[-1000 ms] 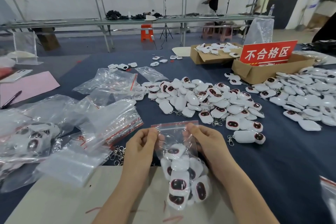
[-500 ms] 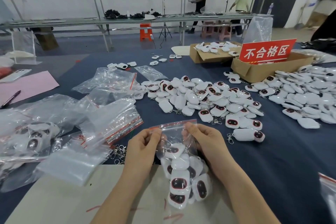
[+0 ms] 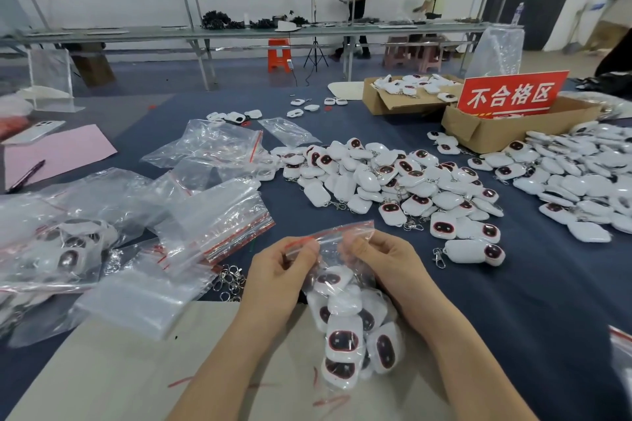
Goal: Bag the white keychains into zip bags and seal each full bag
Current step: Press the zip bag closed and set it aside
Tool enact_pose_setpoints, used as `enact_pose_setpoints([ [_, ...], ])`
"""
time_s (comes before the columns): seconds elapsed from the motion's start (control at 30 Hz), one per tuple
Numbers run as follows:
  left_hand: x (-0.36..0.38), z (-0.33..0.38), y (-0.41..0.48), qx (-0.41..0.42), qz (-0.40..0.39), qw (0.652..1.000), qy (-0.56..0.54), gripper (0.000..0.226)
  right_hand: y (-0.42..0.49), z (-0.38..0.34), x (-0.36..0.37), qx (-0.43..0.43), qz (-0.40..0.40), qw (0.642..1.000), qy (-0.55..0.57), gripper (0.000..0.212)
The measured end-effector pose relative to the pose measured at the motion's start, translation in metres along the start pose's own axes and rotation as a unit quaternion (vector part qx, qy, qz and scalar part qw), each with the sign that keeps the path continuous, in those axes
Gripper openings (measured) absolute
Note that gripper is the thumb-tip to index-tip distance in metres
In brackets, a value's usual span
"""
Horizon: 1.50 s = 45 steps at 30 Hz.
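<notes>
Left hand (image 3: 283,272) and right hand (image 3: 384,263) are pinching the bag (image 3: 343,235) by its zip strip, grips holding it taut, likely for sealing above the keychains (image 3: 343,341).

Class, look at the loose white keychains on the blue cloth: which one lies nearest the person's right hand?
The lone keychain at the near edge of the pile, its metal clasp pointing toward the right hand; the others lie farther back.

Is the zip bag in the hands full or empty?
Full: white keychains pack the zip bag, which left hand and right hand pinch at its top.
</notes>
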State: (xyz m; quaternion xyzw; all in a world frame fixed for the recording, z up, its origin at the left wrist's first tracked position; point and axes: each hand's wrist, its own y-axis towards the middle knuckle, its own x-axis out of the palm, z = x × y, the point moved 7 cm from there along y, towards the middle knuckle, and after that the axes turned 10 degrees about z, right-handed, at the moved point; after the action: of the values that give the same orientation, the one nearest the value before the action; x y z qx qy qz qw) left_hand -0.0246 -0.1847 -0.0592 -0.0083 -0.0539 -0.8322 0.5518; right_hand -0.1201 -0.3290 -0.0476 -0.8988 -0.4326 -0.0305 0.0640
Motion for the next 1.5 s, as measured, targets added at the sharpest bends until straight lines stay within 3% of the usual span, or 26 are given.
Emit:
enact_pose_setpoints([
  [0.17,0.002,0.003,-0.002,-0.011,-0.017,0.999,-0.025,0.010,-0.002,0.000,0.000,-0.002,0.004,1.000,-0.013,0.025],
  [0.33,0.005,0.012,-0.004,0.039,-0.043,0.998,0.022,0.010,-0.003,-0.001,0.003,-0.012,-0.006,1.000,-0.022,0.025],
  [0.57,0.004,0.014,-0.006,0.018,-0.041,0.999,0.008,0.011,-0.002,0.000,0.004,-0.013,-0.008,1.000,-0.022,0.028],
  [0.73,0.007,0.015,-0.007,-0.002,-0.066,0.998,0.006,0.007,-0.004,-0.003,0.008,-0.040,-0.026,0.998,-0.028,0.013],
  [0.93,0.006,0.018,-0.008,0.020,-0.040,0.998,0.033,0.011,-0.004,-0.003,0.007,-0.056,-0.037,0.997,-0.031,0.014],
  [1.03,0.005,0.021,-0.008,0.031,-0.035,0.997,0.054,0.010,-0.002,0.000,0.003,-0.035,-0.026,0.999,-0.005,0.026],
  [1.17,0.004,0.017,-0.007,-0.026,-0.054,0.998,-0.002,0.007,-0.001,0.000,0.004,-0.050,-0.026,0.998,-0.018,0.024],
  [1.5,0.003,0.019,-0.007,0.081,-0.037,0.989,0.118,0.007,-0.004,-0.006,0.010,-0.104,-0.040,0.992,-0.063,0.008],
])
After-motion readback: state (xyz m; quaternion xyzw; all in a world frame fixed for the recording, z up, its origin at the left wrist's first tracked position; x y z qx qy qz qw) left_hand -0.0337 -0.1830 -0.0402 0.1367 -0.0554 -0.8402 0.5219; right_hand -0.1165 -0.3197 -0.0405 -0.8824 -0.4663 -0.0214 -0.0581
